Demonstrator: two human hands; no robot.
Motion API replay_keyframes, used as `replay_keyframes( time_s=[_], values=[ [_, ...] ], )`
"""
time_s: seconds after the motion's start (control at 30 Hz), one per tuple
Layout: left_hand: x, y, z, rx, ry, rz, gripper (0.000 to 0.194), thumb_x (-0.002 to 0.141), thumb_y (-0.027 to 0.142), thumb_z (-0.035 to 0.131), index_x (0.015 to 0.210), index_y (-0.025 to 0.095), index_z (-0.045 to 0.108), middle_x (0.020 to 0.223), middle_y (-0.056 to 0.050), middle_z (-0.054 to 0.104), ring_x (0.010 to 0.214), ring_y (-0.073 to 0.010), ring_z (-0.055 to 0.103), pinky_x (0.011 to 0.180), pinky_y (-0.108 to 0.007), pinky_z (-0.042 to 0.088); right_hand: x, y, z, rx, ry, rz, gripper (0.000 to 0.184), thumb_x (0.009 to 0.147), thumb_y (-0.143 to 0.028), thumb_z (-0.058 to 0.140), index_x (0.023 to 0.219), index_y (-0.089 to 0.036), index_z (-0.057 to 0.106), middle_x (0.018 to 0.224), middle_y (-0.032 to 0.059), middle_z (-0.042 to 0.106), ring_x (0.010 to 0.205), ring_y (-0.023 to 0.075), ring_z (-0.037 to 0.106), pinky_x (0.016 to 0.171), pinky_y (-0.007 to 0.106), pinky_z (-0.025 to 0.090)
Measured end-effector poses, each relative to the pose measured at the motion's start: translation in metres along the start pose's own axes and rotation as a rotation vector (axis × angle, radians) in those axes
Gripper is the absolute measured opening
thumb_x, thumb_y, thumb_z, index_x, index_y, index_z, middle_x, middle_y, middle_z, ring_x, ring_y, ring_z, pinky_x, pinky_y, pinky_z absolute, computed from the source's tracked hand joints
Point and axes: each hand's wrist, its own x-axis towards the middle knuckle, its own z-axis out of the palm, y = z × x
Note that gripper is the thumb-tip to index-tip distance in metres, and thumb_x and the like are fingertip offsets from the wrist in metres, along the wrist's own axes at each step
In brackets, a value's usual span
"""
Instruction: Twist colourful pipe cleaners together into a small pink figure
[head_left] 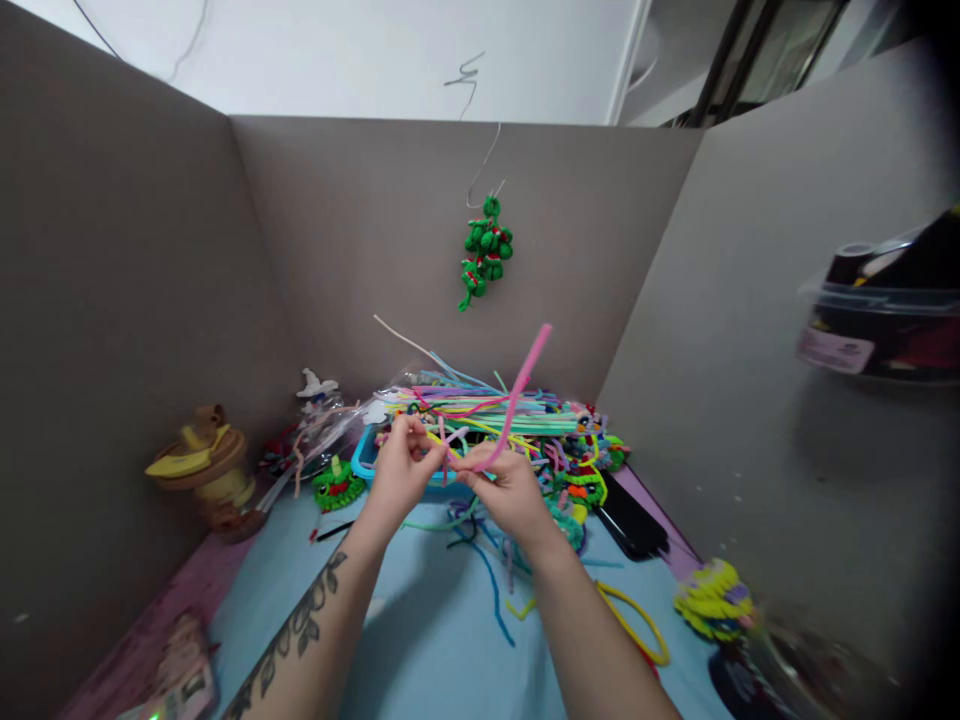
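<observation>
A pink pipe cleaner rises to the upper right out of my right hand, whose fingers are closed on it. My left hand faces it, thumb and fingers pinched near the pipe cleaner's lower end, where short pink and pale pieces cross. Just what the left fingertips grip is too small to make out. Behind both hands stands a blue basket, heaped with many-coloured pipe cleaners. Loose blue strands lie on the light blue cloth below the hands.
Green pipe-cleaner figures hang from a wire on the grey back panel. To the right are a black phone, a yellow loop and a yellow fuzzy piece. A brown pot-like holder and green figure stand left.
</observation>
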Motion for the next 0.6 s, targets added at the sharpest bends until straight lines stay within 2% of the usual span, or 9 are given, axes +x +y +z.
replay_keyframes(
  time_s=[0.13,0.27,0.37,0.47,0.6],
  values=[
    [-0.001,0.001,-0.002,0.083,-0.035,0.046,0.027,0.075,0.027,0.065,0.082,0.022,0.040,0.067,0.003,0.067,0.054,-0.0111,0.054,0.054,-0.022,0.034,0.003,-0.008,-0.002,0.098,0.113,0.085,0.011,0.078,-0.020,0.065,0.075,-0.024,0.075,0.071,0.0015,0.070,0.069,0.0177,0.064,0.068,0.031,0.050],
    [0.001,0.002,-0.002,-0.037,-0.039,-0.036,0.031,0.074,0.031,0.067,0.081,0.022,0.038,0.059,0.006,0.062,0.048,-0.0104,0.051,0.050,-0.021,0.031,0.005,-0.013,-0.003,-0.055,0.178,0.149,0.010,0.075,-0.019,0.067,0.083,-0.022,0.073,0.079,0.0017,0.068,0.072,0.0173,0.061,0.068,0.030,0.048],
    [0.000,0.005,0.000,-0.119,-0.041,-0.085,0.033,0.070,0.029,0.070,0.081,0.022,0.039,0.058,0.007,0.059,0.050,-0.0107,0.053,0.050,-0.020,0.033,0.005,-0.011,0.000,-0.192,0.146,0.089,0.007,0.076,-0.017,0.065,0.080,-0.021,0.070,0.075,0.0017,0.064,0.072,0.0167,0.058,0.067,0.028,0.046],
    [-0.003,0.010,0.002,-0.152,-0.067,-0.083,0.032,0.071,0.028,0.069,0.081,0.022,0.039,0.060,0.005,0.061,0.053,-0.0113,0.056,0.051,-0.020,0.034,0.004,-0.005,0.003,-0.267,0.148,0.063,0.007,0.079,-0.018,0.062,0.076,-0.021,0.068,0.076,0.0027,0.062,0.073,0.0174,0.058,0.068,0.029,0.046],
    [-0.005,0.013,0.002,-0.136,-0.117,-0.040,0.031,0.075,0.028,0.067,0.082,0.022,0.037,0.060,0.006,0.059,0.053,-0.0107,0.055,0.051,-0.020,0.034,0.003,0.001,0.008,-0.262,0.230,0.129,0.006,0.077,-0.023,0.065,0.072,-0.021,0.068,0.077,0.0030,0.062,0.077,0.0186,0.058,0.072,0.031,0.045]
  ],
)
